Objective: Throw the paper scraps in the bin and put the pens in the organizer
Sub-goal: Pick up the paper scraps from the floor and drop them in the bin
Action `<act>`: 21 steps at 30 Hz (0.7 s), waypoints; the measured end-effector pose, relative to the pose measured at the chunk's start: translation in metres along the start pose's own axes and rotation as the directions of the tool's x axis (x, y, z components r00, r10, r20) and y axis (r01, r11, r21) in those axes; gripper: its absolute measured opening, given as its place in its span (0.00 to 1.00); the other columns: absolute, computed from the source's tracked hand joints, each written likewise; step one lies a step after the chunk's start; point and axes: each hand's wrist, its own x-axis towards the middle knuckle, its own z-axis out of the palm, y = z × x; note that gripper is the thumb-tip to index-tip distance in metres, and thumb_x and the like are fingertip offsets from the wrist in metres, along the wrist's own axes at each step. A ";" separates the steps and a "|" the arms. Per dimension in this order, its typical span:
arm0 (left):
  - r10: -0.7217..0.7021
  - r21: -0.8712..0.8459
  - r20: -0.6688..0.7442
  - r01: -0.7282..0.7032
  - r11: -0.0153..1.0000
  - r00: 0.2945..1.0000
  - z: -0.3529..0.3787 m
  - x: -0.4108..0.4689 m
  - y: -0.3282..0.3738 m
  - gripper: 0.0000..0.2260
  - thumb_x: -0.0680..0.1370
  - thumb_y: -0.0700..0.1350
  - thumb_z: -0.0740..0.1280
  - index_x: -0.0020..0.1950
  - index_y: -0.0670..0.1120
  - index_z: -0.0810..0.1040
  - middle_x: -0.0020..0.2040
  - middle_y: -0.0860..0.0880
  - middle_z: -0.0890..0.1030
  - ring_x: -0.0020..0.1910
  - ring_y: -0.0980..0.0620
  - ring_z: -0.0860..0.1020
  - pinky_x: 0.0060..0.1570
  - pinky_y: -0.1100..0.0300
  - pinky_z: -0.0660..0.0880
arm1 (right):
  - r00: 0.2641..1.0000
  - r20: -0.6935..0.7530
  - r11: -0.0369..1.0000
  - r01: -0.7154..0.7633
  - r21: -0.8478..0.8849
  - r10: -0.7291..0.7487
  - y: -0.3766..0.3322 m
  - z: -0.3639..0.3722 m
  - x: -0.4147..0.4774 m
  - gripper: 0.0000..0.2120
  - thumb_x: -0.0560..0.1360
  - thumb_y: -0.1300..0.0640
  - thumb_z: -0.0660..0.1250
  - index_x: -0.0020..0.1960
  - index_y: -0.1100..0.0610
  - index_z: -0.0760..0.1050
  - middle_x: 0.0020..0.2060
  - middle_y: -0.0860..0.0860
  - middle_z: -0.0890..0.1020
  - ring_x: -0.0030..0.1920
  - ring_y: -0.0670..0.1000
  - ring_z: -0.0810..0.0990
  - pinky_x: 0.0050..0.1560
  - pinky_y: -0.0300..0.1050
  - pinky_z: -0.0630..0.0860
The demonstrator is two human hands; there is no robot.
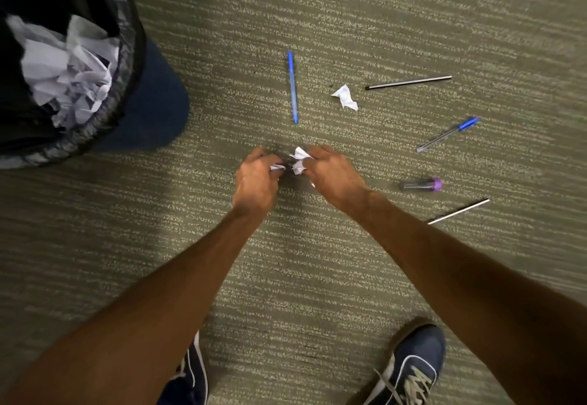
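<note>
Both hands are down at the carpet, close together. The left hand (255, 179) is curled into a narrow fist around a small white paper scrap (277, 167), of which only a sliver shows between the fingers. The right hand (333, 176) pinches a crumpled scrap (299, 160) at its fingertips, the white wad sticking out toward the left hand (the two wads sit just beside each other, and whether they touch cannot be told).

Beyond the hands, a blue pen (292, 87) lies on the floor (349, 277), pointing away from the person. To its right lies a loose scrap (345, 97), alone on the carpet. Just right of that is a black pen (408, 82), nearly crosswise. Further right and nearer, a clear pen with a blue cap (448, 134) lies at a slant. Below it rests a short clear tube with a purple cap (421, 184), and near that a thin silver-grey pen (459, 211), also slanted.

At the upper left stands the bin (133, 55), dark and lined with a black bag, already holding a heap of white crumpled paper (66, 68). Two dark blue shoes (413, 366) show at the bottom edge.
</note>
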 end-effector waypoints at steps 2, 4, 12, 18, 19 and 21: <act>-0.019 -0.006 -0.007 0.019 1.000 1.000 -0.009 -0.003 0.000 0.13 0.80 0.41 0.69 0.65 0.44 0.82 0.65 0.43 0.78 0.59 0.49 0.80 0.64 0.56 0.76 | 0.993 0.006 0.990 -0.117 0.078 0.117 0.002 -0.005 -0.001 0.09 0.83 0.57 0.61 0.56 0.59 0.79 0.54 0.55 0.81 0.47 0.50 0.81 0.48 0.43 0.81; -0.011 -0.014 -0.024 0.011 1.000 1.000 -0.021 -0.008 0.000 0.13 0.80 0.42 0.69 0.65 0.43 0.82 0.65 0.43 0.79 0.59 0.49 0.80 0.65 0.58 0.74 | 0.954 0.020 0.927 -0.296 0.231 0.299 0.000 -0.017 -0.002 0.10 0.82 0.55 0.64 0.56 0.58 0.80 0.45 0.52 0.82 0.38 0.47 0.81 0.32 0.37 0.77; 0.047 -0.188 -0.136 -0.072 0.980 0.990 -0.090 -0.044 0.013 0.09 0.76 0.40 0.74 0.56 0.42 0.86 0.55 0.43 0.82 0.44 0.54 0.78 0.52 0.82 0.69 | 0.835 0.079 0.318 -0.293 0.902 0.544 -0.039 -0.088 -0.034 0.10 0.74 0.64 0.74 0.53 0.68 0.82 0.50 0.59 0.86 0.27 0.47 0.82 0.27 0.36 0.78; 0.004 -0.336 -0.182 -0.067 0.940 0.983 -0.165 -0.070 0.025 0.10 0.74 0.41 0.77 0.54 0.43 0.87 0.50 0.48 0.82 0.39 0.56 0.78 0.42 0.82 0.71 | 0.805 0.222 -0.032 -0.245 0.969 0.550 -0.098 -0.161 -0.053 0.07 0.71 0.65 0.74 0.49 0.64 0.83 0.47 0.56 0.86 0.35 0.50 0.82 0.41 0.43 0.84; -0.013 -0.370 -0.204 -0.065 0.927 0.979 -0.179 -0.073 0.026 0.09 0.74 0.40 0.77 0.54 0.43 0.87 0.49 0.48 0.81 0.39 0.57 0.78 0.42 0.81 0.71 | 0.810 0.229 -0.069 -0.228 0.971 0.540 -0.109 -0.172 -0.054 0.08 0.72 0.65 0.74 0.51 0.65 0.83 0.48 0.55 0.87 0.38 0.51 0.83 0.43 0.45 0.84; -0.049 -0.433 -0.258 -0.071 0.899 0.965 -0.206 -0.078 0.025 0.09 0.73 0.39 0.78 0.53 0.43 0.87 0.48 0.49 0.81 0.39 0.59 0.79 0.42 0.80 0.72 | 0.819 0.247 -0.135 -0.207 0.969 0.518 -0.132 -0.193 -0.053 0.09 0.73 0.67 0.72 0.53 0.67 0.82 0.49 0.55 0.86 0.41 0.52 0.83 0.44 0.45 0.84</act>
